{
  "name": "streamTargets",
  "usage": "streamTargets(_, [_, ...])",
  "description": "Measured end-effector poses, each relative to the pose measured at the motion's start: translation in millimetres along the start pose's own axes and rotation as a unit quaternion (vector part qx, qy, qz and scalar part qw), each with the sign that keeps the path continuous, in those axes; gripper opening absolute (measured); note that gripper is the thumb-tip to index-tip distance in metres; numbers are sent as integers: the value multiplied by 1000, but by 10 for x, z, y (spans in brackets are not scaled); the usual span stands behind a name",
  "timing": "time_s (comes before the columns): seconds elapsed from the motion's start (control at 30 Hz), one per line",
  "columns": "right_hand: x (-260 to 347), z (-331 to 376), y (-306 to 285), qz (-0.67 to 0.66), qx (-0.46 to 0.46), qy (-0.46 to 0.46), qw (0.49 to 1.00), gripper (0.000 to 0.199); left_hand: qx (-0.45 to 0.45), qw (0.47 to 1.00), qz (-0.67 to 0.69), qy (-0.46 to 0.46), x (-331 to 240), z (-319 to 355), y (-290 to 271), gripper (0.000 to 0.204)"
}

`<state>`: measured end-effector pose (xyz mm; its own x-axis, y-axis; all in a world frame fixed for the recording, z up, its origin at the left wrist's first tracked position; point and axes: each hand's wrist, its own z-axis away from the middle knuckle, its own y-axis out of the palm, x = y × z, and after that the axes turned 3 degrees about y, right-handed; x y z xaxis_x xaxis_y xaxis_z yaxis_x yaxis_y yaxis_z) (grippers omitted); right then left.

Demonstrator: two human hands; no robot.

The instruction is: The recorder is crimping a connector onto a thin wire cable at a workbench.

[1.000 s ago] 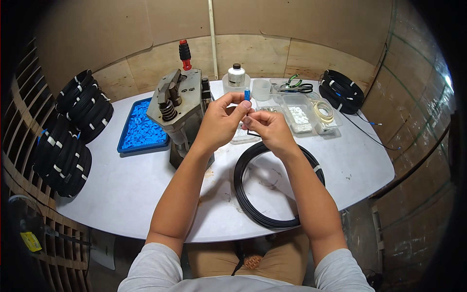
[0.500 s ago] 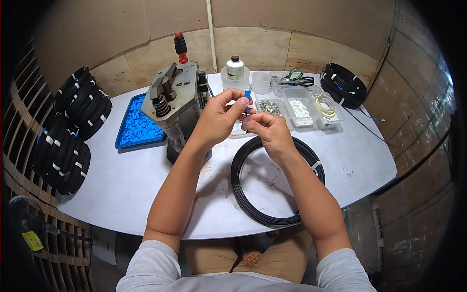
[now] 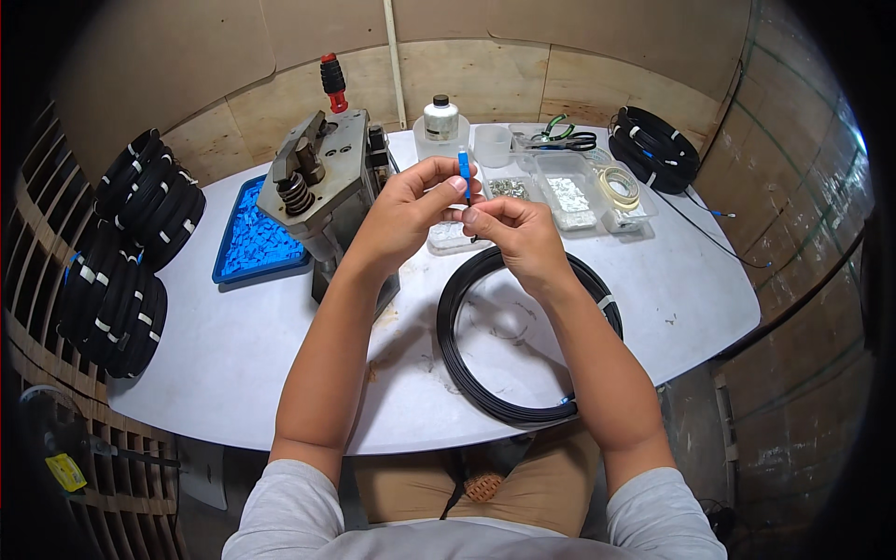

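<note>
Pinched between the thumb and fingers of my left hand is a small blue fiber connector, upright, with a pale tip on top. Just below it, my right hand has its thumb and forefinger pressed together on the black cable under the connector, most of which the fingers cover. A large coil of black cable lies flat on the white table, partly beneath my right forearm. A white tie wraps its right side, and a blue end shows near its lower right.
A metal hand press with a red-and-black handle stands left of my hands, beside a blue tray of blue parts. Behind are a white bottle, clear bins, a tape roll and scissors. More coils sit left, others back right.
The view has shifted slightly. The blue connector now shows more of its length, with its pale tip in sight; both hands keep their pinch.
</note>
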<state>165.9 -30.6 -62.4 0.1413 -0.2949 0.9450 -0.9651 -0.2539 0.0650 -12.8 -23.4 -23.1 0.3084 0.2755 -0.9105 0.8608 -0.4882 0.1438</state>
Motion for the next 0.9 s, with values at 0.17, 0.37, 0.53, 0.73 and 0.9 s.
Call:
streamTargets(0.17, [6, 18, 2, -3, 5, -13, 1000, 19, -5, 999, -38, 1, -10, 4, 30, 31])
streamTargets(0.37, [34, 37, 17, 1, 12, -7, 1000, 18, -31, 999, -18, 2, -38, 24, 50, 31])
streamTargets(0.53, [49, 38, 13, -6, 16, -5, 1000, 19, -18, 999, -38, -1, -38, 12, 23, 29])
streamTargets(0.73, [70, 48, 16, 7, 17, 4, 1000, 16, -21, 1000, -12, -4, -11, 7, 9, 28])
streamTargets(0.9, [71, 50, 25, 4, 16, 13, 1000, 16, -27, 999, -38, 21, 8, 6, 8, 29])
